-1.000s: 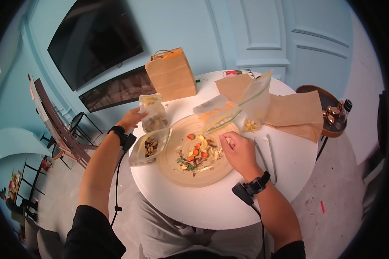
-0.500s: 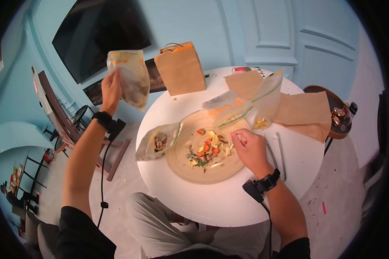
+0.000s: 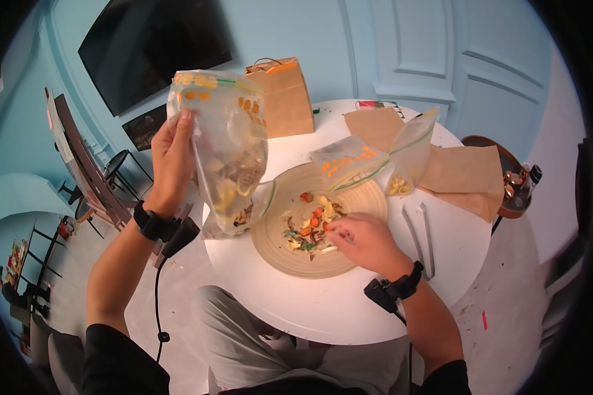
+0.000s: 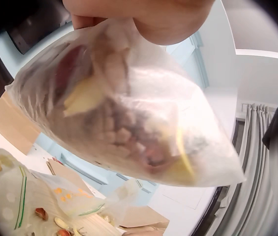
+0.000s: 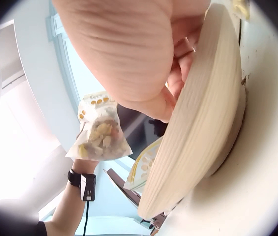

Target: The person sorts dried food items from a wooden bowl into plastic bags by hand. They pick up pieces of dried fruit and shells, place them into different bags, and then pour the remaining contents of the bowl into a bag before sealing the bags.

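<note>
Over the table's left side, the left hand pinches a filled bag; right hand, grip unclear, apparently picks among the plate's food pieces, next likely wanting a sure pinch.

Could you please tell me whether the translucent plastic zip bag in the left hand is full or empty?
The translucent plastic zip bag is partly full: pale and yellowish pieces show mainly in its lower part.

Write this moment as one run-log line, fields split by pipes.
left hand: holds up filled zip bag | right hand: at food pieces on round plate, grip unclear | tongs: lying on white table
</note>
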`<state>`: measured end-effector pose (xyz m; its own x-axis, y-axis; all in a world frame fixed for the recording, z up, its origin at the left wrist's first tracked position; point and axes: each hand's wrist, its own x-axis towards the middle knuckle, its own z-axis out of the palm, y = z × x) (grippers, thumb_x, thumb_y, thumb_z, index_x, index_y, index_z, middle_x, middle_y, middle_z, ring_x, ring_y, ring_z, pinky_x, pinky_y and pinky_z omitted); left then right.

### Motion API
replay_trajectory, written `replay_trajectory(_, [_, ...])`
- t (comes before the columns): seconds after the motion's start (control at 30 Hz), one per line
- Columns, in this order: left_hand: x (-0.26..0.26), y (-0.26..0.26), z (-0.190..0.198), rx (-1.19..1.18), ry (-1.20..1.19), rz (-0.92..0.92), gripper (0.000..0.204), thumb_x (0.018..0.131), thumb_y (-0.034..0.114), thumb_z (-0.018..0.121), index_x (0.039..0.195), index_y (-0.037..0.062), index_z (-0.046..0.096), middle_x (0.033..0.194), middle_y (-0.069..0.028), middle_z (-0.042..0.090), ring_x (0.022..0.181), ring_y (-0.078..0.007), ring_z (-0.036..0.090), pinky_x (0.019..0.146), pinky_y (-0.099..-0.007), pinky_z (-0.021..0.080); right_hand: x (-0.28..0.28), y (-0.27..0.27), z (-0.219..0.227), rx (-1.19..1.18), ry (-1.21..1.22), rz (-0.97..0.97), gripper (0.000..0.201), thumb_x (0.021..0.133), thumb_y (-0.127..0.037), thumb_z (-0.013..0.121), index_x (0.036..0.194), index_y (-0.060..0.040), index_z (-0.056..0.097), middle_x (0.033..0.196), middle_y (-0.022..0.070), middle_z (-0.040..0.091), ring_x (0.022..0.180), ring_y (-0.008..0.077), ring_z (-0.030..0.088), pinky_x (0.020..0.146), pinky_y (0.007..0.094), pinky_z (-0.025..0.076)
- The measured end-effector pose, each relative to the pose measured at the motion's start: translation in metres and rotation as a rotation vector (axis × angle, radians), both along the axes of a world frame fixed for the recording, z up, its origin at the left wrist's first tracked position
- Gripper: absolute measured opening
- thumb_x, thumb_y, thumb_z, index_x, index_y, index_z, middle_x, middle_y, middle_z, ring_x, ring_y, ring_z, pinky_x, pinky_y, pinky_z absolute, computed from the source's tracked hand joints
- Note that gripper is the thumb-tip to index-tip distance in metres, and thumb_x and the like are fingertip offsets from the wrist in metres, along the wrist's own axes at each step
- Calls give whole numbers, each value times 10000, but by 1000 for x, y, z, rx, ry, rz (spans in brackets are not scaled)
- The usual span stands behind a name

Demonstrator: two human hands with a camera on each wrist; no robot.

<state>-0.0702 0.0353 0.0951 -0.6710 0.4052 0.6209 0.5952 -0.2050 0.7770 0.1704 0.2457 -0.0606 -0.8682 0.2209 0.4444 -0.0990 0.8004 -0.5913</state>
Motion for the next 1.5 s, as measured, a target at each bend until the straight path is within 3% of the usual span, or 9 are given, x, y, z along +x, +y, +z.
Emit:
replay_trajectory(0.13, [22, 2, -8, -30, 33, -47, 346, 1080, 326, 538, 1128, 12, 674, 835, 51, 566, 734, -42, 518, 691, -216, 440, -13, -14, -14, 219, 10, 180, 310, 945, -304, 682, 1154, -82, 735, 987, 74, 723, 1051, 285, 590, 944, 396, 491])
replay_trajectory(0.33, [32, -1, -17, -94, 16, -43, 345, 1082, 324, 538, 1138, 12, 674, 834, 66, 556, 752, -27, 494, 715, -204, 424, -15, -13, -19, 183, -65, 232, 201, 930, -236, 675, 1018, -89, 779, 951, 64, 720, 1011, 263, 596, 925, 395, 498])
replay_trajectory(0.53, [29, 3, -24, -81, 5, -81, 342, 1083, 328, 535, 1145, 24, 680, 822, 77, 536, 734, -16, 463, 694, -193, 403, -11, -14, -8, 155, -208, 227, 200, 920, -201, 688, 1052, -68, 758, 907, 54, 733, 971, 293, 622, 885, 404, 510])
replay_trajectory(0.83, [31, 13, -24, -42, -46, -103, 344, 1083, 329, 533, 1152, 27, 680, 836, 77, 550, 751, -10, 465, 694, -198, 405, -9, -16, -17, 95, -148, 89, 349, 950, -66, 612, 1298, -53, 612, 1114, 161, 597, 1013, 337, 632, 891, 438, 507])
replay_trajectory(1.03, [32, 15, -32, 21, -57, -104, 335, 1081, 315, 540, 1158, 20, 677, 931, 52, 627, 824, -18, 524, 744, -206, 435, -8, -15, -14, -70, 33, 10, 206, 926, -88, 662, 1125, -34, 652, 1067, 124, 583, 1085, 327, 606, 909, 436, 514])
replay_trajectory(1.27, [40, 6, -33, 170, -110, -128, 317, 1082, 301, 536, 1163, 26, 671, 1032, 15, 683, 889, -40, 595, 813, -225, 489, -5, -10, -4, -217, 28, -53, 171, 933, -127, 691, 1075, -39, 656, 992, 150, 714, 897, 320, 686, 780, 429, 551])
replay_trajectory(1.33, [46, 2, -33, 221, -145, -100, 322, 1082, 320, 528, 1140, 37, 671, 981, 6, 688, 830, -45, 613, 749, -211, 502, -5, -11, -3, -262, 93, -64, 184, 936, -125, 689, 1093, -32, 665, 960, 170, 736, 841, 322, 704, 743, 419, 559])
replay_trajectory(1.43, [58, -6, -29, 266, -177, -30, 314, 1075, 343, 537, 1099, 60, 671, 897, 9, 678, 765, -46, 616, 681, -198, 503, -7, -11, -1, -232, 203, -88, 222, 947, -139, 691, 1137, -25, 685, 925, 164, 737, 794, 281, 713, 703, 365, 557])
replay_trajectory(1.5, [62, -9, -30, 331, -215, 8, 315, 1071, 351, 543, 1093, 65, 672, 892, 8, 676, 764, -45, 615, 673, -199, 500, -7, -6, -4, -362, 118, -64, 246, 961, -144, 694, 1180, -31, 694, 899, 120, 735, 755, 169, 665, 682, 304, 537])
